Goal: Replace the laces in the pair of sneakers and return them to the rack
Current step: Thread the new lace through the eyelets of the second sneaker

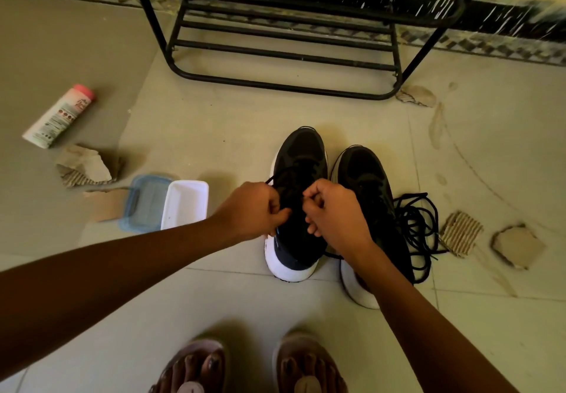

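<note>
Sneakers [298,159] sit on the floor [214,123] before the rack [284,46]; your left hand [255,209] and right hand [335,213] pinch the lace [269,180] with curled fingers. Uneven pulling could slip an end from its eyelet.

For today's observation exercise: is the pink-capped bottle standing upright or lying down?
Lying down: the pink-capped bottle rests lengthwise on the floor, with its printed label facing up.
</note>
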The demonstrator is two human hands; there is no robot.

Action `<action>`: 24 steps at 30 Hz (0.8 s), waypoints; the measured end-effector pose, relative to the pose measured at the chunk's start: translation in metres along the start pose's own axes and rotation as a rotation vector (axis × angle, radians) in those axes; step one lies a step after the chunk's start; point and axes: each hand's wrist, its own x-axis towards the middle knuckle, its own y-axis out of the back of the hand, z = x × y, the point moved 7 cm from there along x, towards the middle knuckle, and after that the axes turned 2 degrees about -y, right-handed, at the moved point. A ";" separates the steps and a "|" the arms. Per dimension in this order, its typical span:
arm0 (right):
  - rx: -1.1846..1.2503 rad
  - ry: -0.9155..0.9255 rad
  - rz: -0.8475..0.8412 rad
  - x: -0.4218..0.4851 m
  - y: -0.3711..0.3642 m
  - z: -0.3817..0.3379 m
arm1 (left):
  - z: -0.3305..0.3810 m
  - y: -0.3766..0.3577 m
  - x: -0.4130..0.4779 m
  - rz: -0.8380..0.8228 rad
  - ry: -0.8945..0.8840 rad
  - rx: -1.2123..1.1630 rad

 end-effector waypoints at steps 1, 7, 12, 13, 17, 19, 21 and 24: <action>-0.052 0.006 -0.008 0.000 0.004 -0.002 | -0.001 -0.004 0.000 -0.028 0.033 -0.070; -0.127 -0.146 -0.119 -0.009 0.067 0.005 | -0.005 -0.010 -0.002 -0.094 0.116 -0.198; -0.226 -0.234 0.181 -0.020 0.148 0.023 | -0.005 -0.013 0.000 -0.132 0.141 -0.231; -0.218 -0.225 0.243 -0.023 0.160 0.024 | -0.005 -0.013 0.000 -0.136 0.147 -0.233; 0.175 -0.139 0.391 -0.027 0.182 0.034 | -0.005 -0.014 -0.001 -0.134 0.165 -0.269; 0.569 -0.122 0.332 -0.021 0.173 0.040 | -0.004 -0.014 -0.001 -0.134 0.171 -0.271; 0.993 -0.097 0.191 -0.014 0.149 0.037 | -0.003 -0.014 0.000 -0.141 0.170 -0.262; 1.419 -0.140 0.047 -0.006 0.114 0.021 | -0.002 -0.014 -0.001 -0.154 0.179 -0.255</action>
